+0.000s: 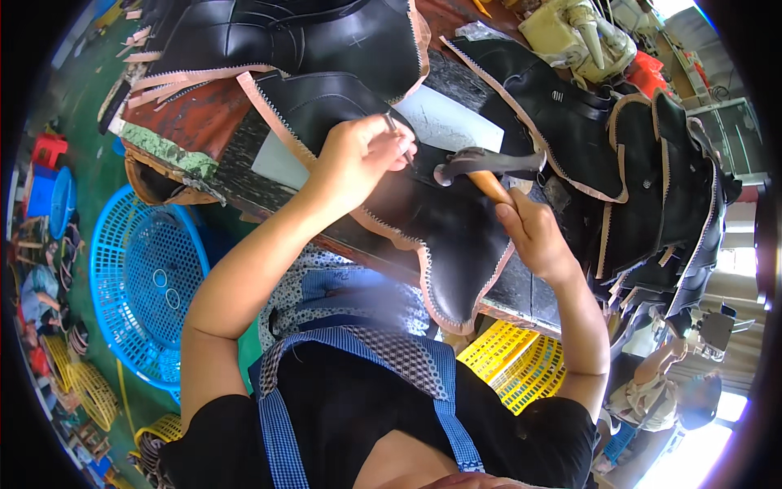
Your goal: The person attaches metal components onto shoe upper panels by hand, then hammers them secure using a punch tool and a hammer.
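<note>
My left hand (358, 155) is closed around a thin metal punch (391, 122), its lower tip pointing down at a black leather boot upper (458, 232). That upper lies across the bench and has a pink zigzag-cut edging. In my right hand (538, 232) is a hammer (489, 186), gripped by its wooden handle. The dark metal head hovers just right of the punch, apart from it. Beneath the upper, a white board (456, 118) shows on either side. Where exactly the punch tip meets the leather is hard to make out.
More black uppers are piled at the far left (244, 41) and along the right (643, 179). A blue basket (102, 285) stands left of the bench, a yellow crate (525, 346) below it. A yellowish machine (570, 37) sits at the back. Another person (652, 399) is at lower right.
</note>
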Demonstrator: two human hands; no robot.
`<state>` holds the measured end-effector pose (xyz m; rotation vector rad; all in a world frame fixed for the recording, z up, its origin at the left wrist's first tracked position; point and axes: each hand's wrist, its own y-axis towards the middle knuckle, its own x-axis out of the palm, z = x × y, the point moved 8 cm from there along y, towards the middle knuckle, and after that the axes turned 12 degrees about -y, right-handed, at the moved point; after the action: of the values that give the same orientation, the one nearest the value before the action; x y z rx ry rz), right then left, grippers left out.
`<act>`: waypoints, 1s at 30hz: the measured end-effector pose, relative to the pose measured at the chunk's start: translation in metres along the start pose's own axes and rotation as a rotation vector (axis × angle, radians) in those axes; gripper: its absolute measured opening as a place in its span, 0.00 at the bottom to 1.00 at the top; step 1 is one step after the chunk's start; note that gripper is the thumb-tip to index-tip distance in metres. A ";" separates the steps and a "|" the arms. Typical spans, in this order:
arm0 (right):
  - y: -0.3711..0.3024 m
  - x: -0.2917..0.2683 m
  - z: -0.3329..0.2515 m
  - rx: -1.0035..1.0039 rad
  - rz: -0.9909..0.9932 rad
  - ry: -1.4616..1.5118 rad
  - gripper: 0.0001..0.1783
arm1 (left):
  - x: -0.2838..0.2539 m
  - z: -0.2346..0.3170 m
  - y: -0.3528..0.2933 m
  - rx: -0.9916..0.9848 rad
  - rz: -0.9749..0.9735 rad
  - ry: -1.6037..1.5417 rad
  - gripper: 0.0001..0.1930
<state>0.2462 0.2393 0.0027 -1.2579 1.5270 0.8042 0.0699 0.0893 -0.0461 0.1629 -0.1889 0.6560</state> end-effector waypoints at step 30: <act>0.003 -0.018 -0.015 -0.037 0.023 0.215 0.15 | 0.015 0.004 -0.002 0.110 0.010 0.429 0.06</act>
<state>0.2390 0.2328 0.0244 -1.3930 1.7067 0.7333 0.0827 0.0954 -0.0388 0.1232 0.2591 0.6963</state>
